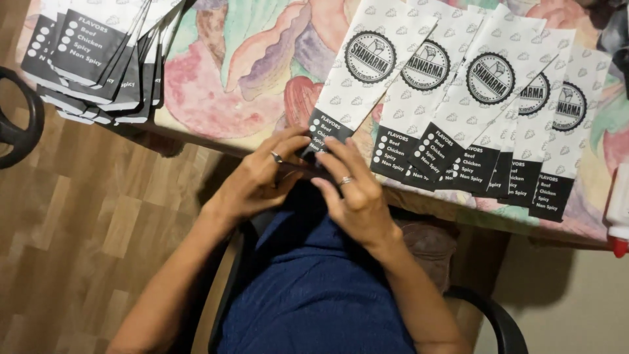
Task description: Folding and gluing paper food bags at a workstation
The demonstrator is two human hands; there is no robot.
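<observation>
Both hands, left (pixel 252 180) and right (pixel 354 193), are pressing fingertips onto the bottom end of a bag (pixel 357 72) lying at the surface (pixel 223 85) edge. Neither grip is pinching it, so it is risking sliding off, or nudging the fanned bags (pixel 498 105) beside it

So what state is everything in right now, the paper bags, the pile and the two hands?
Left hand: fingers on the black end of the nearest paper bag.
Right hand: fingers on that same end.
Nearest paper bag: flat, its black end at the table edge.
Row of bags: flat, fanned, overlapping.
Stack of bags: piled, overhanging the table edge.
Bottle: red-capped, at the right edge, mostly out of frame.
</observation>
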